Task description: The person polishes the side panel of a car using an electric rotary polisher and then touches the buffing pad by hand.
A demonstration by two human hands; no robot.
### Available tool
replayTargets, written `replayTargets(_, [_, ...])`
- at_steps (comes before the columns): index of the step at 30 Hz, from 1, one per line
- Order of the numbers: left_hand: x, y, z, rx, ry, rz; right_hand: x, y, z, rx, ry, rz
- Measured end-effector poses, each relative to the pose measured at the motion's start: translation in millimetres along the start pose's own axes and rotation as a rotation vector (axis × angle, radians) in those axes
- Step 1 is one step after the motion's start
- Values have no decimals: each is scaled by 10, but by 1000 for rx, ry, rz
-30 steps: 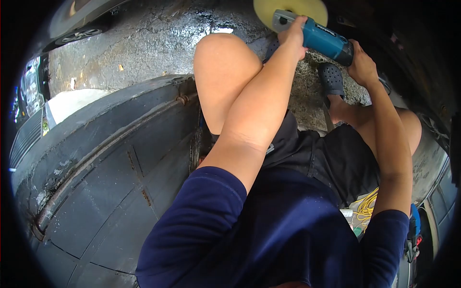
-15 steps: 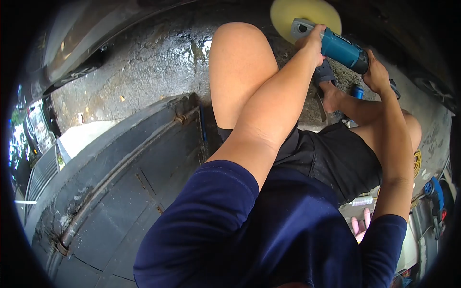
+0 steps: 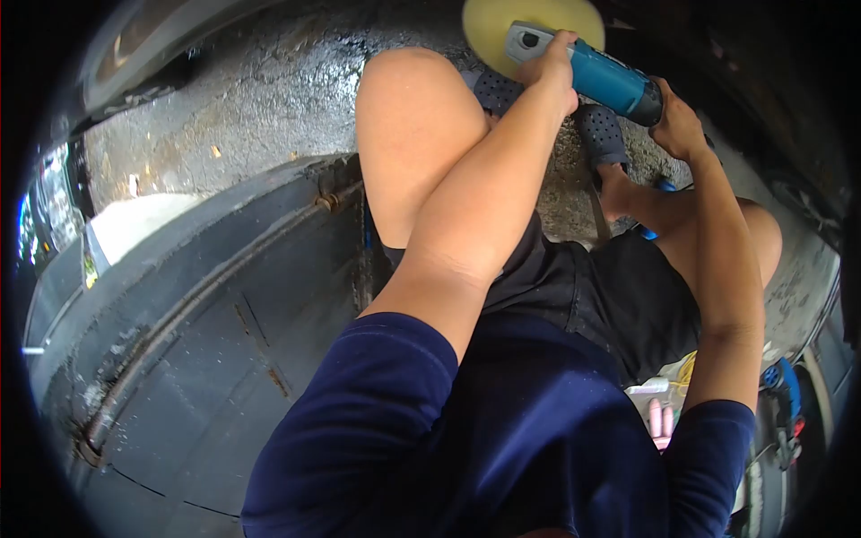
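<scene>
A teal power polisher (image 3: pixel 612 81) with a grey head and a round yellow pad (image 3: pixel 489 31) is at the top of the view, against a dark surface. My left hand (image 3: pixel 552 72) is wrapped round the front of its body, just behind the grey head. At the dark rear end of the tool, my right hand (image 3: pixel 679 124) is closed round the handle, which it partly hides. The pad looks smooth and blurred, and its upper edge is cut off by the frame.
A dark metal gate (image 3: pixel 215 359) fills the left side. Wet, rough ground (image 3: pixel 260 117) lies beyond my knees. Dark clogs (image 3: pixel 603 134) are on my feet. At the lower right are a yellow cable (image 3: pixel 685 369), pink fingertips (image 3: pixel 661 420) and a blue tool (image 3: pixel 787 386).
The view shifted one way and back. Over the last half second the polisher and both hands moved left and slightly up in view, with both hands still holding it.
</scene>
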State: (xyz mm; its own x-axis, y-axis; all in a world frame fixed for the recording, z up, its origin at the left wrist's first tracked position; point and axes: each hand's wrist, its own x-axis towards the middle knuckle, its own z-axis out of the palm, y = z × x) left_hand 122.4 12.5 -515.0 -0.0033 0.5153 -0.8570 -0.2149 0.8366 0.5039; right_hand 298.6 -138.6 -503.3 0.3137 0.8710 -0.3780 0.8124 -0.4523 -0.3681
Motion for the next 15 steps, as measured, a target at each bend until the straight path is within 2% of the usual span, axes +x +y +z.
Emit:
replayTargets(4, [-175,524,-288,-81,172,40,335,-558,-19,-19,-34,-108])
replayTargets(9, [-323,1047,-703,-192,233,99,672,-1102,116,-8,-96,-152])
replayTargets(11, [-183,1122,-804,-91,248,171,701,-1298,149,-70,-102,-195])
replayTargets(13, [-35,1198,-855,-88,262,188,682,-1512,161,53,-73,-180])
replayTargets(15, [67,1240,-861,65,405,272,660,-1637,174,6,-78,-223])
